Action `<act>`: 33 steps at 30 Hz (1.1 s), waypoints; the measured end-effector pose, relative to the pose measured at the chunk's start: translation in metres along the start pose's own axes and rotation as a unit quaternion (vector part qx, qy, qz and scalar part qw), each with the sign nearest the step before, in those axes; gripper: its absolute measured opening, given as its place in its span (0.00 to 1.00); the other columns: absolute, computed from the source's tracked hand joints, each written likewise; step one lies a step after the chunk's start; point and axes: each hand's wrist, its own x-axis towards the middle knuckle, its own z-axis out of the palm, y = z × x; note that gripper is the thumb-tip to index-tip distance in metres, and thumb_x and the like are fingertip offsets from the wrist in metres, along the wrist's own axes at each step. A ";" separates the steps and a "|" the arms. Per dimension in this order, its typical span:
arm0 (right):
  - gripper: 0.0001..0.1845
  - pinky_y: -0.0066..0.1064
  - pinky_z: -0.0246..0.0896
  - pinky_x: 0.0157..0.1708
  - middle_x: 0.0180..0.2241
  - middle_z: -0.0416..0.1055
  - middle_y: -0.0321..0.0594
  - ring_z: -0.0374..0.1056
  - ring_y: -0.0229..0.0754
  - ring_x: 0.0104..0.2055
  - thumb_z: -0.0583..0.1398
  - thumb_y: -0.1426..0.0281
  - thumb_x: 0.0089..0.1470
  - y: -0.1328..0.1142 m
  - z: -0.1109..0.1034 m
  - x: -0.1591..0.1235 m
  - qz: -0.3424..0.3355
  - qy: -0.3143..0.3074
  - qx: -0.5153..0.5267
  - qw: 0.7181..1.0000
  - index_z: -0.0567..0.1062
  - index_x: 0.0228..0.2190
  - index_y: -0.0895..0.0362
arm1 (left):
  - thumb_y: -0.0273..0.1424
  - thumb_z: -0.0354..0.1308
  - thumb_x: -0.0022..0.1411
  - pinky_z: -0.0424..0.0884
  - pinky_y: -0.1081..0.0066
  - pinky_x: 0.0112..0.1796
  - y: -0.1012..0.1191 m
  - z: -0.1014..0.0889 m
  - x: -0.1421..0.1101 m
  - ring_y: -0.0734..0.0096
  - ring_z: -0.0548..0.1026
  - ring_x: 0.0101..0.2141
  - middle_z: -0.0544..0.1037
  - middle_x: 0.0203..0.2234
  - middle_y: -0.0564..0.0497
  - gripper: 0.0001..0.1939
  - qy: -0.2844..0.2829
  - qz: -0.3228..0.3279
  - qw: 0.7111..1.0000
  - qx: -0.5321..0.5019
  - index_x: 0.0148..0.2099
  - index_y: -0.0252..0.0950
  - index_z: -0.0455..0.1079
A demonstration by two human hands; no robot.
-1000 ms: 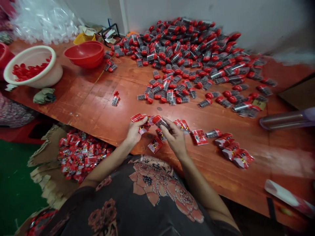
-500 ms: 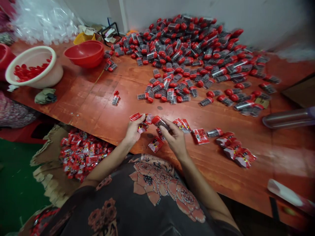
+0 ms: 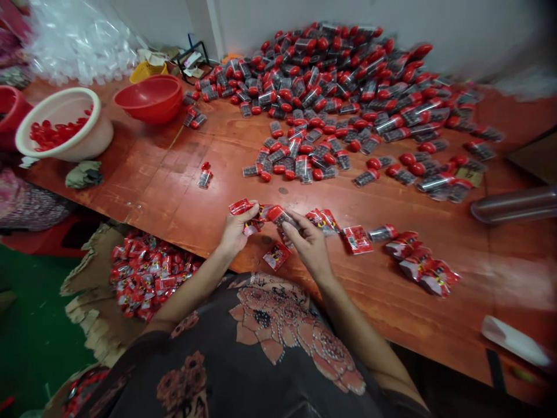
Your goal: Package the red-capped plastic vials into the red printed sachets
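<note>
My left hand [image 3: 235,231] is closed on red printed packets [image 3: 242,206], the thumb pressed on top. In my right hand [image 3: 311,241] is a red-capped clear tube [image 3: 275,213] with dark contents, gripped between thumb and fingers. The tube's red end meets the edge of the packets; whether it sits inside one I cannot tell. Below the hands a flat red packet [image 3: 277,256] lies on the wooden table [image 3: 313,307]. To the right of my right hand are filled packets [image 3: 322,220], another flat packet [image 3: 357,240] and a loose capped tube [image 3: 383,233].
A big heap of red-capped tubes [image 3: 313,87] covers the back. On the left stand a white basin [image 3: 93,136] of red caps and a red bowl [image 3: 150,104]. A carton [image 3: 93,296] of filled packets [image 3: 152,273] sits below the table edge. Long clear cylinders [image 3: 513,204] lie right.
My right hand has brought the tube's red end slightly left, against the packets in my left hand. Earlier a small gap showed between them. The view has shifted a little.
</note>
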 end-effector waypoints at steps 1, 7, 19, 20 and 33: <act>0.23 0.45 0.73 0.42 0.47 0.78 0.41 0.75 0.45 0.41 0.59 0.61 0.56 0.000 0.000 0.000 -0.003 0.012 0.001 1.000 0.74 0.54 0.48 | 0.32 0.75 0.40 0.71 0.74 0.25 0.000 0.000 0.000 0.74 0.76 0.24 0.79 0.25 0.54 0.17 0.003 0.000 1.000 0.001 0.34 0.35 0.76; 0.23 0.47 0.69 0.52 0.52 0.75 0.40 0.73 0.47 0.49 0.59 0.62 0.57 0.000 0.002 -0.002 -0.030 0.036 0.005 0.999 0.73 0.54 0.46 | 0.34 0.75 0.40 0.71 0.74 0.24 0.001 0.000 -0.002 0.75 0.75 0.22 0.79 0.24 0.54 0.17 0.020 0.005 1.000 0.008 0.32 0.34 0.75; 0.20 0.46 0.69 0.50 0.49 0.77 0.38 0.74 0.47 0.46 0.59 0.64 0.57 -0.002 0.001 -0.008 -0.091 -0.017 -0.072 0.993 0.75 0.52 0.45 | 0.32 0.73 0.44 0.70 0.73 0.27 -0.001 -0.003 0.002 0.75 0.74 0.23 0.79 0.25 0.54 0.13 0.011 0.024 0.999 0.029 0.32 0.35 0.76; 0.20 0.46 0.70 0.49 0.48 0.77 0.39 0.74 0.46 0.45 0.59 0.64 0.57 -0.002 0.001 -0.008 -0.089 -0.011 -0.068 0.994 0.75 0.51 0.46 | 0.32 0.73 0.44 0.70 0.73 0.28 0.000 -0.003 0.002 0.75 0.75 0.24 0.79 0.25 0.53 0.13 0.008 0.026 0.999 0.035 0.33 0.35 0.76; 0.12 0.42 0.71 0.47 0.43 0.74 0.42 0.72 0.46 0.45 0.58 0.62 0.58 0.012 0.012 0.003 -0.059 0.007 -0.027 0.998 0.76 0.44 0.48 | 0.25 0.73 0.42 0.73 0.68 0.28 0.004 0.001 -0.014 0.68 0.77 0.26 0.80 0.28 0.48 0.17 -0.087 -0.053 0.988 0.113 0.38 0.33 0.77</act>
